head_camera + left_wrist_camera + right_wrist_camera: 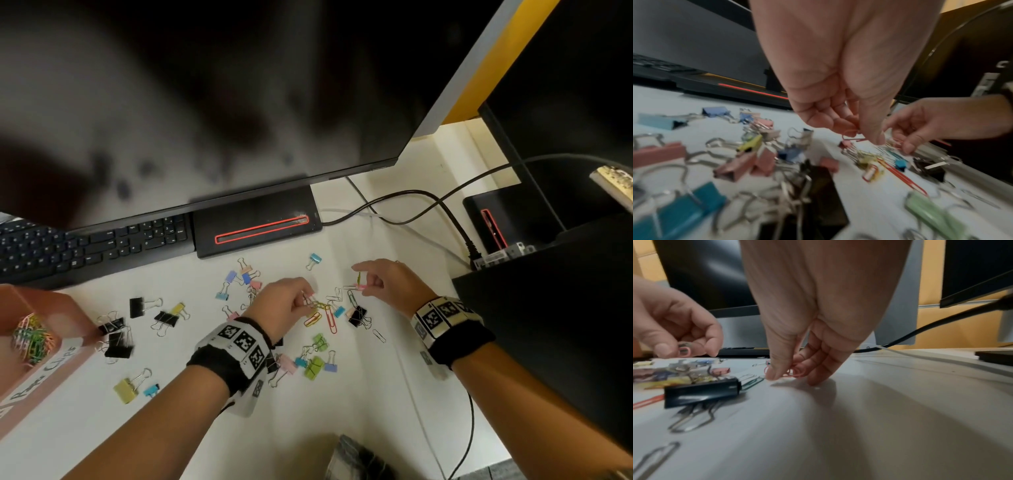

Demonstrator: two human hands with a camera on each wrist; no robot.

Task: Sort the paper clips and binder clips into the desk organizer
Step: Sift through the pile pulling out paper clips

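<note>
Both hands work mid-desk (394, 394), gathering thin wire paper clips from a scattered heap. The left hand (286, 301) pinches pink wire clips (853, 135) between thumb and fingertips. The right hand (387, 281) pinches pink and green ones (358, 282). Boxy metal binder clips (118, 337) lie loose. The pink desk organizer (44, 301), at the desk's left edge, already holds coloured paper clips, probably where these go.

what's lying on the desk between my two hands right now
In the head view, between the left hand and right hand lie loose silver paper clips and a green paper clip.
</note>
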